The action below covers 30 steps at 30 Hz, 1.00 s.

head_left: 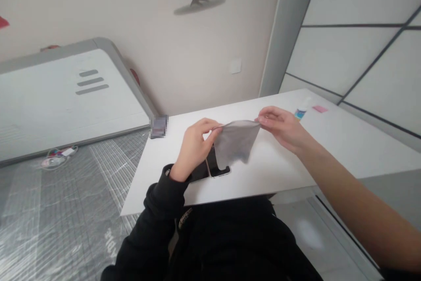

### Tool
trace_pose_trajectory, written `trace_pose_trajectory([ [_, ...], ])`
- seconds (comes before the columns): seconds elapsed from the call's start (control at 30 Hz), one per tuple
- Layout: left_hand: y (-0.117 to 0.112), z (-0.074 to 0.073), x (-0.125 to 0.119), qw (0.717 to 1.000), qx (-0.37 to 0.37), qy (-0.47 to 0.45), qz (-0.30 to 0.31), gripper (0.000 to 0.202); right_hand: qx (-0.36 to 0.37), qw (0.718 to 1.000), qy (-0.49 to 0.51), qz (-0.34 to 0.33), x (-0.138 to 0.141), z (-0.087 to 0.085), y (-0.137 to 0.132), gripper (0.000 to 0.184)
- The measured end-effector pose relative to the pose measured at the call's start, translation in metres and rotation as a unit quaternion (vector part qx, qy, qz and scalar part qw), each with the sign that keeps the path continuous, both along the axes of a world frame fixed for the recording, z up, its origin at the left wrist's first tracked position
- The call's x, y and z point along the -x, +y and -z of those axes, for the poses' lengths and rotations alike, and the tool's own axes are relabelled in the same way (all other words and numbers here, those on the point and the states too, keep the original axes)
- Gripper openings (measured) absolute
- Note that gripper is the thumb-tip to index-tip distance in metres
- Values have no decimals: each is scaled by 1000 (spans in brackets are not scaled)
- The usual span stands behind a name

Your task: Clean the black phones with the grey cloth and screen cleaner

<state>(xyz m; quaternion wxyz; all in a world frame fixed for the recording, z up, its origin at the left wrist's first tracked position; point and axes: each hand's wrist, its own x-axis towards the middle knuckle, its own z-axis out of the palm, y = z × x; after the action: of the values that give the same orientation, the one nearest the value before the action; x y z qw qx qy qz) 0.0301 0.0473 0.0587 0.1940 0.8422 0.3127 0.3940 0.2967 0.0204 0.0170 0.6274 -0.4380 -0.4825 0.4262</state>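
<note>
A thin grey cloth (236, 143) hangs stretched between my two hands over the white table. My left hand (198, 143) pinches its upper left corner between thumb and fingers. At the upper right corner, my right hand (279, 125) grips it the same way. Below and partly behind the cloth lies a dark phone (215, 169), flat on the table. Beside it on the left is a second dark, flat device (200, 173), largely covered by my left hand and wrist.
The white table (332, 145) extends to the right. A bottle with a blue label (300, 113) and a pink slip (319, 108) are at its far side. A pixelated item (159, 126) sits at the left corner. A white board with grey edging (59, 92) stands left, cables (59, 158) below.
</note>
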Motion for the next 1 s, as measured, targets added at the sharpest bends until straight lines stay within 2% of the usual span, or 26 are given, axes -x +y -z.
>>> trace_pose_trajectory([
  [0.1,22,-8,-23,998,-51,-19,38,20,-30,999,33,28,-19,-12,19,43],
  [0.17,26,1,-33,994,-85,-15,72,21,-68,996,10,58,-31,-10,16,43],
  [0.27,16,29,-34,984,-113,65,120,25,-72,987,-105,94,-46,11,-16,37],
  [0.3,10,40,-32,977,-113,112,141,26,-43,982,-163,88,-49,20,-32,34],
  [0.37,-1,56,-26,952,-101,210,198,27,25,957,-288,35,-53,37,-62,30],
  [0.43,-9,64,-22,932,-74,262,240,36,57,927,-370,23,-54,46,-84,30],
  [0.47,-11,65,-23,930,-58,270,243,41,55,918,-392,30,-52,47,-89,30],
  [0.57,-8,67,-33,941,-40,287,176,45,8,904,-425,41,-41,47,-79,29],
  [0.63,-2,73,-43,936,-53,324,126,52,-20,888,-459,2,-32,50,-59,33],
  [0.73,7,85,-51,918,-49,383,88,67,-20,833,-551,-49,-20,65,-32,60],
  [0.8,10,88,-45,911,-47,400,85,72,9,793,-606,-60,-19,77,-25,72],
  [0.83,11,88,-38,911,-54,399,87,75,14,786,-616,-59,-20,82,-24,76],
  [0.87,12,87,-29,914,-64,393,84,79,13,790,-610,-50,-24,85,-25,76],
  [0.9,11,86,-17,918,-70,385,69,78,3,812,-583,-24,-29,86,-27,73],
  [0.97,8,88,10,923,-59,379,-12,71,-25,870,-486,82,-47,85,-28,57],
  [1.0,5,92,24,921,-53,382,-59,70,-36,889,-431,151,-58,82,-26,49],
])
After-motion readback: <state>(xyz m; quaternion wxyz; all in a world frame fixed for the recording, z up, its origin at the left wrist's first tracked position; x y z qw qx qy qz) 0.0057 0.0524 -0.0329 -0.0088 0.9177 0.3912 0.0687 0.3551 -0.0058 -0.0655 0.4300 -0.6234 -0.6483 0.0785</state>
